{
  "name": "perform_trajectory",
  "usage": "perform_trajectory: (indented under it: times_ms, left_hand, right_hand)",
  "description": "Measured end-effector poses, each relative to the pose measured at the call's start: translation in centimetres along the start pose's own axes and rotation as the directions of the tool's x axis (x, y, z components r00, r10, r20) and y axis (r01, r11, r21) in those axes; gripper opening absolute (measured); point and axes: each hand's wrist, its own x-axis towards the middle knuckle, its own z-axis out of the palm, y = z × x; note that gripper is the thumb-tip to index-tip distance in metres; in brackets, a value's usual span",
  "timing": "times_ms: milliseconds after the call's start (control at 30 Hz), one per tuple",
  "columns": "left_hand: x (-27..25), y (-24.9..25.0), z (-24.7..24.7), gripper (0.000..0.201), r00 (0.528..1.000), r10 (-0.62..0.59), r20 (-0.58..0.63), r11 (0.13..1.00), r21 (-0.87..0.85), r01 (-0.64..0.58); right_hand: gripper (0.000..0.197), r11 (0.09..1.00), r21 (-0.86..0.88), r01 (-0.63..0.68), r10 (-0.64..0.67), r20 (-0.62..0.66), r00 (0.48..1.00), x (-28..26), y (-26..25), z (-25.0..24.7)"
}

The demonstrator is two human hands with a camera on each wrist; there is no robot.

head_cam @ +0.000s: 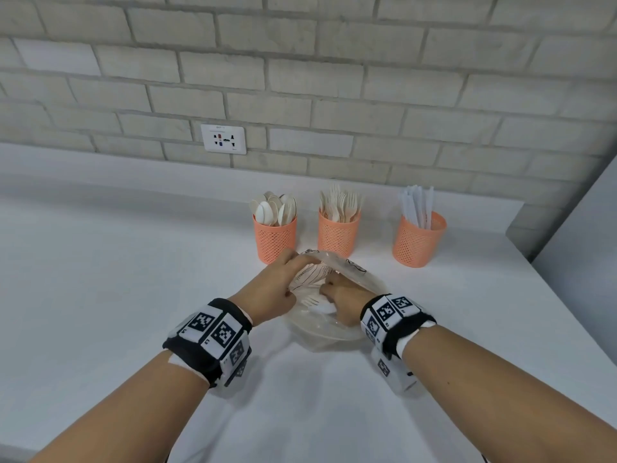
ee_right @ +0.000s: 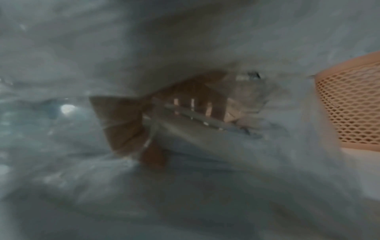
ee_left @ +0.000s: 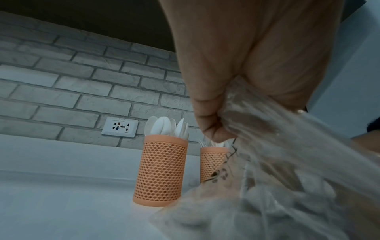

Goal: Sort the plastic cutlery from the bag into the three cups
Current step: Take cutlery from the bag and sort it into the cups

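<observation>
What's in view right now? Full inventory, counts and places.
cups: 3, orange mesh, in a row on the counter by the wall
spoons: many, white, in the left cup
forks: many, cream, in the middle cup
knives: several, white, in the right cup
bag: 1, clear plastic with black print, on the counter before the cups; a white fork shows inside
counter: 1, white
socket: 1, white, on the brick wall
wrist bands: 2, black with marker tags, one per wrist
hands: 2; left grips the bag's edge, right is inside the bag, its grip unclear
</observation>
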Motion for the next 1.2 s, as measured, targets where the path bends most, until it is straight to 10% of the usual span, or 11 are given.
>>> perform_trajectory:
  times_ms: [467, 700, 867, 1067, 1200]
  left_hand:
    - [0.4, -1.2, 0.4, 0.049, 0.980, -0.196, -0.039, 0.980, -0.034, 0.195]
    - [2.3, -0.2, 0.8, 0.049, 0.954, -0.298, -0.026, 0.833, -0.495, 0.247]
    - [2.7, 0.0, 0.2, 0.047, 0.964, -0.133, -0.231, 0.976, -0.201, 0.086]
    - [3.7, -1.5, 2.4, 0.050, 0.955, -0.284, -0.081, 0.959, 0.001, 0.285]
    - [4.0, -1.1, 2.5, 0.058, 0.974, -0.168, -0.150, 0.979, -0.140, 0.148]
  right_hand:
    - [0.048, 0.914, 0.406, -0.008, -0.008, 0.037, 0.999, -2.4, 1.1, -0.4]
    - [0.043, 0.823, 0.555, 0.122, -0.044, -0.153, 0.987, -2.6, 1.4, -0.5]
    - [0.011, 0.770, 0.631, 0.101, 0.021, -0.183, 0.983, -3.4, 2.6, -0.6]
    - [0.035, 0.499, 0.847, 0.183, 0.052, -0.240, 0.969, -3.4, 1.3, -2.6]
    - [0.030, 0.351, 0.894, 0.279, 0.043, -0.313, 0.949, -3.7, 1.4, -3.7]
